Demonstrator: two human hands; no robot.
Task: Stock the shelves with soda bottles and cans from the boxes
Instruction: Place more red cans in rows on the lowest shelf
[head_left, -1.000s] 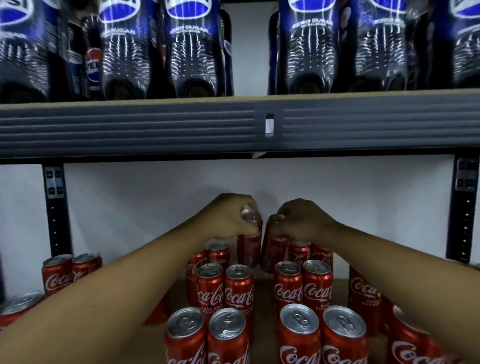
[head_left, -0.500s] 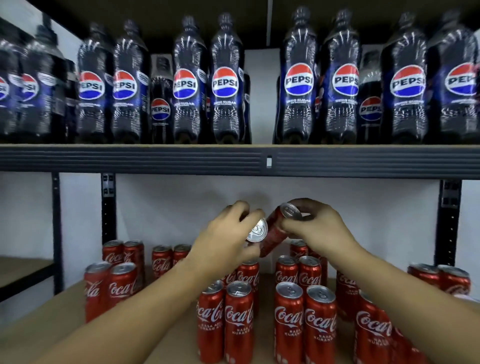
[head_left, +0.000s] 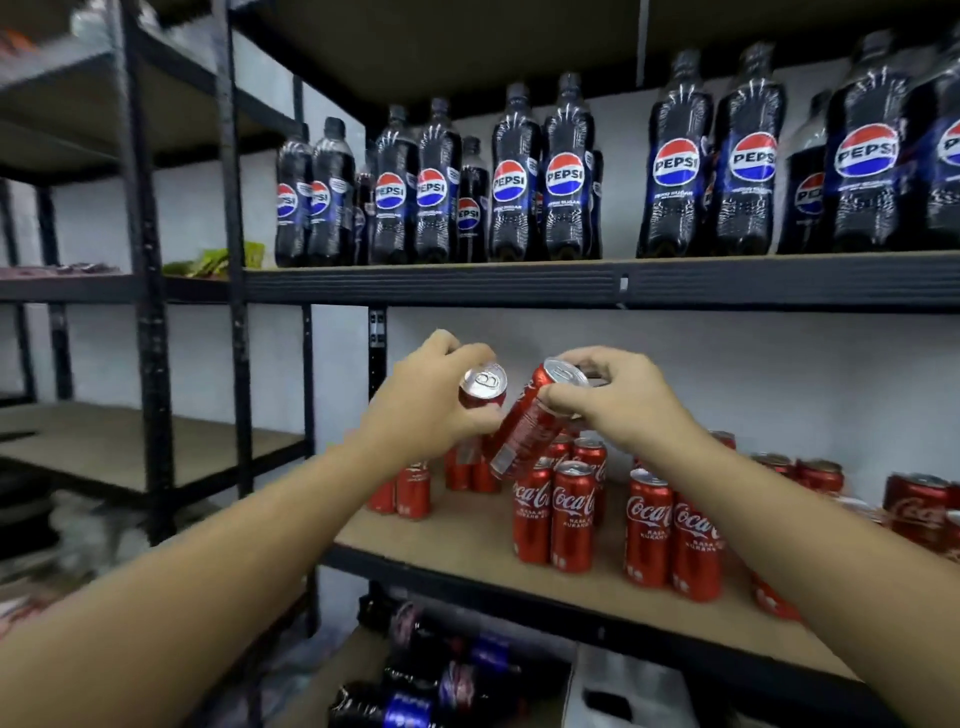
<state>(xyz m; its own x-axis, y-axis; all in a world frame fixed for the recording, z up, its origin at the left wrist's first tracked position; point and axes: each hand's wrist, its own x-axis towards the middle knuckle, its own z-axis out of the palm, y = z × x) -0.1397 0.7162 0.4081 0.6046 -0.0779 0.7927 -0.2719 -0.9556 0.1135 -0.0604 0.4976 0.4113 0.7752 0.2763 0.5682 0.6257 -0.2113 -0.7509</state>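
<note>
The left hand (head_left: 426, 405) curls fingers and thumb round a Coca-Cola can (head_left: 483, 388) tipped so its silver lid faces the camera. The right hand (head_left: 623, 402) pinches a second, slanted can (head_left: 522, 426) by its upper wall, just under the rim. Both hang close together over the left half of the can shelf (head_left: 457, 525), above the standing cans (head_left: 571, 514). Probably full, so weighty, stiff, smooth-sided and easily dented; a wrap round the wall looks safest.
</note>
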